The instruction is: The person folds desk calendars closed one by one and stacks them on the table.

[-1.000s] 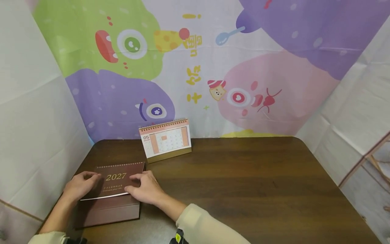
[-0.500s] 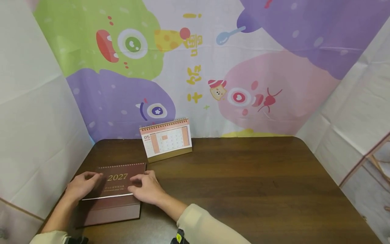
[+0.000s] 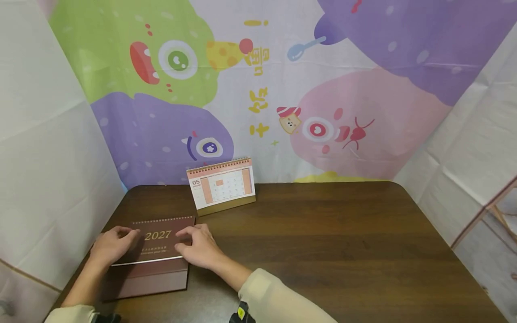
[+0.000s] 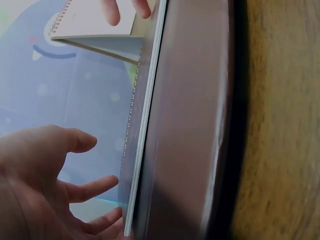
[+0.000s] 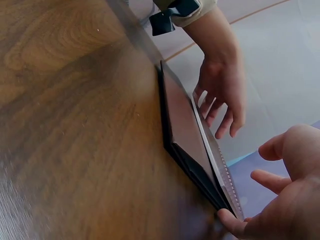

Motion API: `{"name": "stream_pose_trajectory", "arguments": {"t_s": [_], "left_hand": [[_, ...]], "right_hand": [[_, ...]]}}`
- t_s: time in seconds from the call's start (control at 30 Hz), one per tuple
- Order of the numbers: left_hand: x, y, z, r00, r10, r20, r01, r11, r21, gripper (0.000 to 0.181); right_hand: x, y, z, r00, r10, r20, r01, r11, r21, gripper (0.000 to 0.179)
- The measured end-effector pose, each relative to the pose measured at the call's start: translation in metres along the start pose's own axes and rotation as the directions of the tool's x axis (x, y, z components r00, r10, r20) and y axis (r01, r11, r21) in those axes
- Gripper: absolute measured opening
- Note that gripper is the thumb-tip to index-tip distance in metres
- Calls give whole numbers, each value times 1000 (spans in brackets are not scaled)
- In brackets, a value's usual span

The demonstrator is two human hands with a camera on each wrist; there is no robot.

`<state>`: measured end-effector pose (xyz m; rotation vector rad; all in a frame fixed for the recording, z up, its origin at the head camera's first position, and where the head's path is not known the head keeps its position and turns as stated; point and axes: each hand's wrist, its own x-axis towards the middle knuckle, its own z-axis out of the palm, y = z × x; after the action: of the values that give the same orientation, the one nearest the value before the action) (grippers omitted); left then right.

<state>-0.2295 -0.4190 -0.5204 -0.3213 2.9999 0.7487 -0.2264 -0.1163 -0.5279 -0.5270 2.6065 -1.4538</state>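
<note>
A dark brown spiral-bound desk calendar (image 3: pixel 157 255) marked 2027 lies low on the table's left side, its lighter lower flap facing the near edge. My left hand (image 3: pixel 112 246) is at its left side. In the left wrist view, its fingers are spread, the lower ones at the calendar's edge and the thumb apart from it. At the right side is my right hand (image 3: pixel 202 249), with thumb and index over the cover. The right wrist view has one fingertip (image 5: pixel 231 220) touching the calendar's corner while the others stand apart.
A pink and white desk calendar (image 3: pixel 224 186) showing 05 stands upright behind the brown one. The dark wooden table (image 3: pixel 323 251) extends to the right. A cartoon-printed cloth (image 3: pixel 258 98) hangs at the back, with pale cloth walls on both sides.
The head view has shifted very slightly. Both hands keep nearly the same places beside the brown calendar, which lies as before.
</note>
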Motion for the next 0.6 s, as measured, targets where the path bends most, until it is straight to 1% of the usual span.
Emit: {"name": "stream_pose_trajectory", "arguments": {"t_s": [0.03, 0.07, 0.13, 0.2, 0.23, 0.3, 0.33, 0.4, 0.47, 0.5, 0.57, 0.6], "left_hand": [[0, 3, 0, 1000, -2, -18, 2, 1000, -5, 86], [-2, 9, -3, 1000, 0, -25, 0, 1000, -14, 83], [-10, 27, -8, 997, 0, -76, -2, 1000, -16, 73], [-20, 47, -16, 995, 13, -95, -15, 1000, -24, 68], [-24, 57, -19, 993, 25, -114, -27, 1000, -15, 64], [-32, 75, -24, 992, 45, -115, -46, 999, -10, 62], [-35, 83, -27, 994, 51, -97, -53, 999, -15, 63], [-37, 95, -27, 994, 63, -91, -65, 998, -20, 62], [-37, 103, -25, 993, 82, -81, -85, 996, -38, 61], [-36, 106, -23, 992, 92, -80, -96, 994, -48, 61], [-35, 113, -20, 989, 118, -92, -125, 990, -69, 60], [-34, 117, -18, 986, 132, -99, -140, 987, -77, 60]], "right_hand": [[3, 4, 0, 1000, -5, -5, 5, 1000, -9, 30], [6, 7, 0, 1000, -9, -10, 9, 1000, -13, 29], [13, 13, -1, 1000, -15, -20, 14, 1000, -22, 30], [17, 16, -5, 999, -22, -28, 21, 1000, -22, 29], [17, 15, -8, 999, -26, -35, 25, 1000, -19, 29], [16, 11, -17, 999, -30, -41, 30, 1000, 5, 29], [15, 11, -20, 998, -42, -50, 42, 999, 3, 30], [12, 5, -30, 998, -44, -49, 46, 998, 32, 30], [9, 1, -39, 998, -43, -47, 46, 998, 50, 31], [9, 3, -42, 997, -55, -55, 58, 997, 49, 31], [9, 6, -48, 997, -55, -61, 58, 997, 52, 31], [10, 11, -50, 995, -64, -74, 67, 997, 40, 31]]}}
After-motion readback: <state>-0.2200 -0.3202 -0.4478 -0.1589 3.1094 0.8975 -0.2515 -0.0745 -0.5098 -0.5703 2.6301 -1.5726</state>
